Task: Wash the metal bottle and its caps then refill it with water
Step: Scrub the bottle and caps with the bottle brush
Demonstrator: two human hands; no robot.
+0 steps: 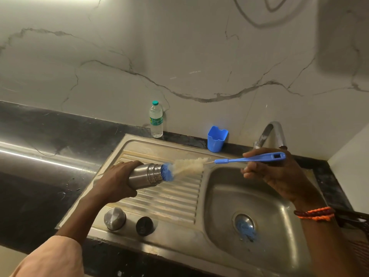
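My left hand (117,179) grips the metal bottle (146,174), held on its side above the ribbed drainboard (175,200) with its mouth facing right. My right hand (277,172) holds the blue handle of a bottle brush (249,159). The brush's pale bristles (187,165) are blurred just outside the bottle's mouth, and its blue tip sits at the rim. A steel outer cap (114,218) and a black inner cap (144,226) stand on the drainboard's near edge.
The sink basin (265,198) lies on the right with a blue strainer at its drain (244,225), and the tap (272,134) arches over it. A blue cup (216,139) and a plastic water bottle (156,119) stand by the marble wall. Dark countertop (40,156) extends left.
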